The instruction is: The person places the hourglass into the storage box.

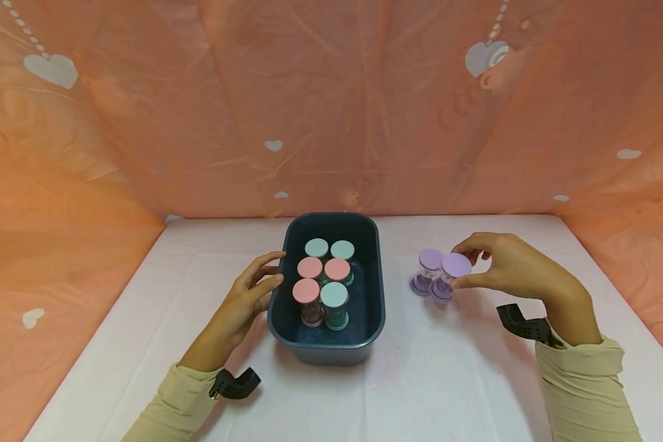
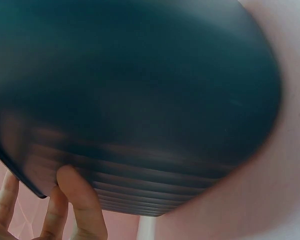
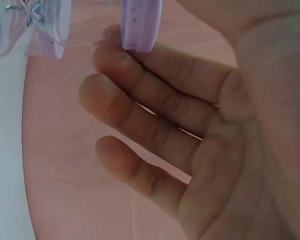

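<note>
My right hand point(image 1: 508, 261) pinches a purple sand timer point(image 1: 456, 265) by its lid, between thumb and fingers. Beside it stands a second purple sand timer point(image 1: 430, 260), close against the first in the head view. The right wrist view has the purple lid point(image 3: 141, 25) at the fingertips, the other fingers loosely bent. My left hand point(image 1: 248, 294) touches the left side of a dark blue bin point(image 1: 364, 331) near its rim, with fingers fairly straight. In the left wrist view its fingers point(image 2: 82, 202) lie against the bin's ribbed outer wall.
Inside the bin stand several sand timers, some with pink lids point(image 1: 306, 291) and others with mint lids point(image 1: 334, 295). A white cloth point(image 1: 420, 380) covers the table. Orange sheeting point(image 1: 331, 110) with hearts hangs behind and along both sides.
</note>
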Demonstrator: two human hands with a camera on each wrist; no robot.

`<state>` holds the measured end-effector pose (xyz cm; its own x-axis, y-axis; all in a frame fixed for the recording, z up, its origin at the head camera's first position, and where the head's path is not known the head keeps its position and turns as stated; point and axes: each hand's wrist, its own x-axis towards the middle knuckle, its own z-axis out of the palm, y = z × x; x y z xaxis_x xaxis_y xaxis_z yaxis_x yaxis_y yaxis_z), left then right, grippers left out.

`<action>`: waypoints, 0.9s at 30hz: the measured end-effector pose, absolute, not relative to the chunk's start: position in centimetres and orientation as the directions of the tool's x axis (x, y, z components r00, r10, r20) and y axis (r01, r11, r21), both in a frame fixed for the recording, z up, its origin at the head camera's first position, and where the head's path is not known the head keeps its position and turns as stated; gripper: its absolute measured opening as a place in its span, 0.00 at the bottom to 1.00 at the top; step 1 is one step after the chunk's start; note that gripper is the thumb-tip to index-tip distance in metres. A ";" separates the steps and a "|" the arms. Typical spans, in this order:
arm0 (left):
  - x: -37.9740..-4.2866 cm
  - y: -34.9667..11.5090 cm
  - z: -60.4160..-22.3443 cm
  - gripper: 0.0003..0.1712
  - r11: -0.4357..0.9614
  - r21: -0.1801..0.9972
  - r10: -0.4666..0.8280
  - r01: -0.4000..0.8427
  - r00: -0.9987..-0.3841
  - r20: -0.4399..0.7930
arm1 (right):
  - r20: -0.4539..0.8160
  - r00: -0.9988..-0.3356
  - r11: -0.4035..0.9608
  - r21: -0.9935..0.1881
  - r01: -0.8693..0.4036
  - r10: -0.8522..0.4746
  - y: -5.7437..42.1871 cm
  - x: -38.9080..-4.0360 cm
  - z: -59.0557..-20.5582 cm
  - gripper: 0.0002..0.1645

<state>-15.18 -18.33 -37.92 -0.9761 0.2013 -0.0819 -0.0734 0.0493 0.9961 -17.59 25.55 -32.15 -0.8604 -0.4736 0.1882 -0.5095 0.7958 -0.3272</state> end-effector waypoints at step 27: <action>-15.2 -18.2 -37.9 0.25 0.047 0.996 0.199 -0.073 -0.977 -0.081 | 0.217 -0.858 0.785 -0.347 -0.513 -0.465 25.2 -17.1 -31.5 0.25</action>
<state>-15.17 -18.24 -37.87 -0.9766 0.1991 -0.0812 -0.0733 0.0469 0.9962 -17.10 25.17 -31.50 -0.8582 -0.4653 0.2170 -0.5133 0.7850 -0.3467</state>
